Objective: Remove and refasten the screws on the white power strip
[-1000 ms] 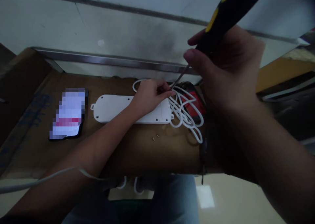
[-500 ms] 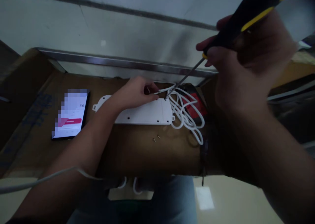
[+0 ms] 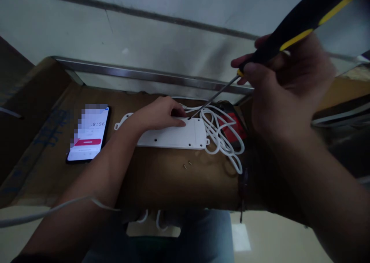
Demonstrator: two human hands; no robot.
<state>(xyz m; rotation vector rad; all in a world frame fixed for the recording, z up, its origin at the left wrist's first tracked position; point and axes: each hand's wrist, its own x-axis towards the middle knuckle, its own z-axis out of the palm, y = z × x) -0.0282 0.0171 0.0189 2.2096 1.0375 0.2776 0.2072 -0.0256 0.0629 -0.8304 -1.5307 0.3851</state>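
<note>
While the right hand (image 3: 286,89) grips a screwdriver (image 3: 300,27) closed, its tip at a hole in the power strip (image 3: 170,138), the left hand (image 3: 157,114) rests open on the strip. Two loose screws (image 3: 187,165) lie out at the strip's 6 o'clock; cable (image 3: 221,134) coiled at 3 o'clock; phone (image 3: 88,134) at 9 o'clock.

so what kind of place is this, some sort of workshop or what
Probably a makeshift indoor repair bench rather than a proper workshop: a cardboard sheet covers the work surface, a white power strip lies on it with small screws nearby, and the right hand holds a yellow-and-black screwdriver.
</note>
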